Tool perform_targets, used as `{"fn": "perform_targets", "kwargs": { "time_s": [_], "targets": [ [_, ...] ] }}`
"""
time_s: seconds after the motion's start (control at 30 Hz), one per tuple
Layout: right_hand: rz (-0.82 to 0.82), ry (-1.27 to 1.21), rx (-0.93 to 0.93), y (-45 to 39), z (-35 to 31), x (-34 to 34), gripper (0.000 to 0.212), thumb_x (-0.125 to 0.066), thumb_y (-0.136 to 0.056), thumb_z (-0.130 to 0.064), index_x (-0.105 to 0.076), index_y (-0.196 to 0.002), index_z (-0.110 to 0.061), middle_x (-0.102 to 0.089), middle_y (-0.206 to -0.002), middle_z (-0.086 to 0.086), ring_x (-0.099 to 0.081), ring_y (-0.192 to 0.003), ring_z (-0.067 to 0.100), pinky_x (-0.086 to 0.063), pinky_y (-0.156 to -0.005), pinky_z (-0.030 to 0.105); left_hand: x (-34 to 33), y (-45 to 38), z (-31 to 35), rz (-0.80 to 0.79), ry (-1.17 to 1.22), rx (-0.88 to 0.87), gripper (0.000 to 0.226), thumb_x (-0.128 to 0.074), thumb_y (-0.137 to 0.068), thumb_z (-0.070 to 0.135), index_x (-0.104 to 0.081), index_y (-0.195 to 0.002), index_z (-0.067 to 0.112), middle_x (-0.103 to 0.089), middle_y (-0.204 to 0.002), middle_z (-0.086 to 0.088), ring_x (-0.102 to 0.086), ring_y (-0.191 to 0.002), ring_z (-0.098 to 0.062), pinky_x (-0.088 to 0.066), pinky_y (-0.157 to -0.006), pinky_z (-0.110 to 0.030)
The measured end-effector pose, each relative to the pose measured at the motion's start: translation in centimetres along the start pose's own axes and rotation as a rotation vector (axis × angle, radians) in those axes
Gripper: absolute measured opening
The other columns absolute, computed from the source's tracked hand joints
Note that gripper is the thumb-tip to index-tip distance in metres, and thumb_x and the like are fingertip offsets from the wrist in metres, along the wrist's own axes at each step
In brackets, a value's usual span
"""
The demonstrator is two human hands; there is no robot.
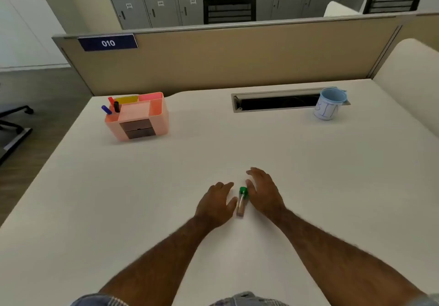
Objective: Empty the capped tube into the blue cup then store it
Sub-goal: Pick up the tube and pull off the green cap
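Note:
A small clear tube point(241, 203) with a green cap lies on the white desk point(213, 144), cap end pointing away from me. My left hand point(217, 204) rests just left of it, thumb close to the tube's side, fingers loosely spread. My right hand point(263, 191) lies just right of it, fingers apart, its edge beside the green cap. Neither hand grips the tube. The blue cup point(329, 103), with a white label, stands upright at the far right, beside the cable slot.
A pink desk organiser point(139, 115) with markers and two small drawers stands at the far left. A cable slot point(275, 102) is cut into the desk near the beige partition point(225, 53). A raised white side panel point(408, 77) borders the right.

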State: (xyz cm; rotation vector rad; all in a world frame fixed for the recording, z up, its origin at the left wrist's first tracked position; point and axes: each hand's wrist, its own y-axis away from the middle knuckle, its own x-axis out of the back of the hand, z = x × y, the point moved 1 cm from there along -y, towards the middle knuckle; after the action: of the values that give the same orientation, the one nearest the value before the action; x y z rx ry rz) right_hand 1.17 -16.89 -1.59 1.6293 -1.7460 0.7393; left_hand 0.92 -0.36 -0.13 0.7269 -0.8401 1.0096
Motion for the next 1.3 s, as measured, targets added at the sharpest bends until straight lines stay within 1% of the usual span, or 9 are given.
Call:
{"fn": "perform_targets", "kwargs": {
  "time_s": [0.27,0.4,0.53,0.63,0.77,0.87,0.93,1.13,1.3],
  "targets": [
    [0.094,-0.052,-0.062,1.9,1.1,-1.1,0.027,-0.051,-0.093,-0.019,-0.061,-0.118,-0.012,-0.061,-0.119,0.004,-0.053,-0.112,0.02,-0.04,-0.09,0.024,-1.1,-0.8,1.7,-0.081,0.175,0.038,0.065,-0.053,-0.09,0.039,-0.036,-0.149,0.019,-0.055,-0.13,-0.01,-0.056,-0.116,-0.025,-0.044,-0.095,-0.031],
    [0.08,-0.093,-0.051,1.9,1.2,-1.5,0.017,-0.05,-0.092,-0.014,-0.066,-0.098,-0.01,-0.062,-0.1,0.004,-0.056,-0.095,0.02,-0.04,-0.078,0.025,-1.1,-1.9,2.3,-0.071,0.228,0.044,0.039,-0.056,-0.085,0.031,-0.058,-0.12,0.014,-0.062,-0.106,-0.009,-0.058,-0.092,-0.024,-0.038,-0.07,-0.023],
    [0.096,-0.145,-0.04,1.1,1.1,-1.2,0.017,-0.052,-0.092,-0.011,-0.069,-0.096,-0.008,-0.068,-0.091,0.003,-0.06,-0.083,0.016,-0.045,-0.075,0.023,-0.4,-2.9,2.3,-0.083,0.384,0.137,0.041,-0.063,-0.083,0.026,-0.054,-0.12,0.014,-0.062,-0.096,-0.003,-0.058,-0.079,-0.014,-0.04,-0.058,-0.015],
    [0.082,-0.286,-0.076,0.9,0.1,-0.6,0.021,-0.05,-0.095,-0.013,-0.07,-0.092,-0.009,-0.067,-0.077,-0.005,-0.059,-0.068,0.007,-0.044,-0.066,0.013,0.1,-3.1,2.1,-0.005,0.576,0.207,0.039,-0.066,-0.083,0.026,-0.053,-0.12,0.02,-0.065,-0.103,-0.004,-0.064,-0.085,-0.017,-0.049,-0.066,-0.02],
    [-0.084,-0.612,-0.251,0.7,-2.0,-0.1,0.039,-0.038,-0.102,-0.035,-0.066,-0.097,-0.007,-0.07,-0.077,0.006,-0.065,-0.06,0.014,-0.056,-0.059,0.03,1.1,-3.8,2.0,0.144,0.868,0.282,0.029,-0.068,-0.085,0.024,-0.056,-0.111,0.026,-0.068,-0.107,-0.005,-0.07,-0.087,-0.023,-0.058,-0.074,-0.03],
    [-0.229,-0.812,-0.324,0.3,-3.2,0.3,0.05,-0.034,-0.1,-0.049,-0.063,-0.11,-0.01,-0.071,-0.083,0.01,-0.064,-0.064,0.019,-0.053,-0.057,0.028,2.1,-4.7,2.0,0.177,0.969,0.289,0.027,-0.067,-0.085,0.018,-0.06,-0.11,0.024,-0.07,-0.107,-0.006,-0.069,-0.094,-0.026,-0.059,-0.08,-0.037],
    [-0.264,-0.904,-0.309,-0.5,-3.7,0.5,0.054,-0.035,-0.098,-0.051,-0.06,-0.115,-0.006,-0.066,-0.083,0.009,-0.059,-0.062,0.016,-0.048,-0.055,0.027,2.8,-5.2,2.0,0.197,1.005,0.278,0.025,-0.067,-0.086,0.018,-0.062,-0.11,0.021,-0.072,-0.103,-0.007,-0.069,-0.088,-0.018,-0.056,-0.073,-0.029],
    [-0.299,-0.903,-0.258,-2.9,-4.5,0.8,0.054,-0.039,-0.099,-0.048,-0.057,-0.113,0.001,-0.061,-0.08,0.008,-0.052,-0.059,0.013,-0.043,-0.054,0.026,4.1,-6.7,1.8,0.253,1.021,0.257,0.018,-0.067,-0.088,0.026,-0.063,-0.103,0.016,-0.075,-0.1,-0.002,-0.069,-0.087,-0.008,-0.05,-0.069,-0.016],
    [-0.3,-0.779,-0.231,-4.4,-4.4,0.7,0.033,-0.041,-0.1,-0.04,-0.062,-0.092,-0.015,-0.062,-0.073,0.004,-0.052,-0.057,0.012,-0.044,-0.054,0.026,3.9,-8.0,1.2,0.28,0.951,0.273,0.021,-0.061,-0.091,0.028,-0.062,-0.105,0.012,-0.074,-0.099,-0.003,-0.07,-0.091,-0.015,-0.055,-0.079,-0.027]
  ]
}}
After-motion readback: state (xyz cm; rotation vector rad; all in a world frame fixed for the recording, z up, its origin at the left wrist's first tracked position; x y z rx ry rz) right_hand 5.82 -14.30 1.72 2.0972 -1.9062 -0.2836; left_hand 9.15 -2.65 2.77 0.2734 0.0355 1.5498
